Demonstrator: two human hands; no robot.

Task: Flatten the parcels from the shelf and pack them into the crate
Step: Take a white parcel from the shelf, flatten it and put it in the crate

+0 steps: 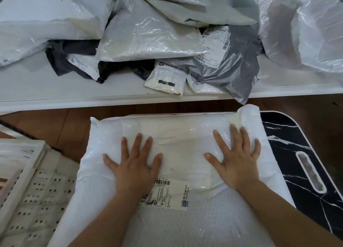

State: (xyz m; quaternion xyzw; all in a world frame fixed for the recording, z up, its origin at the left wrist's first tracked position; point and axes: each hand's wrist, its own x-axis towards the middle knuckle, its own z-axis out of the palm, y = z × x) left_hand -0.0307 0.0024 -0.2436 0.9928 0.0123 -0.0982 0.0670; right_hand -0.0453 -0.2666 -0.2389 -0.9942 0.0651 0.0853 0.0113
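A white parcel (172,153) lies flat on a black marbled board (297,153), covering most of it; the board's right side, with its slot handle (310,172), shows bare beyond the parcel's right edge. The left hand (134,165) and right hand (235,157) both press palm-down on the parcel, fingers spread and straight, gripping nothing. The hands are apart, with a stretch of parcel between them. A label (167,194) sits on the parcel just below the hands, the left wrist touching its left part. The parcel's far right corner is folded up near the board's far edge.

The crate (27,181) stands just left of the parcel, its perforated wall close to the parcel's left edge; pale wrapping shows inside at the far left.

Beyond the board, a strip of brown floor (65,120) separates it from the white shelf (55,90). On the shelf lies a heap of white and grey parcels (148,35); a grey one (232,74) and a small white one (167,81) hang over the shelf's front edge. The shelf's near left part is bare.
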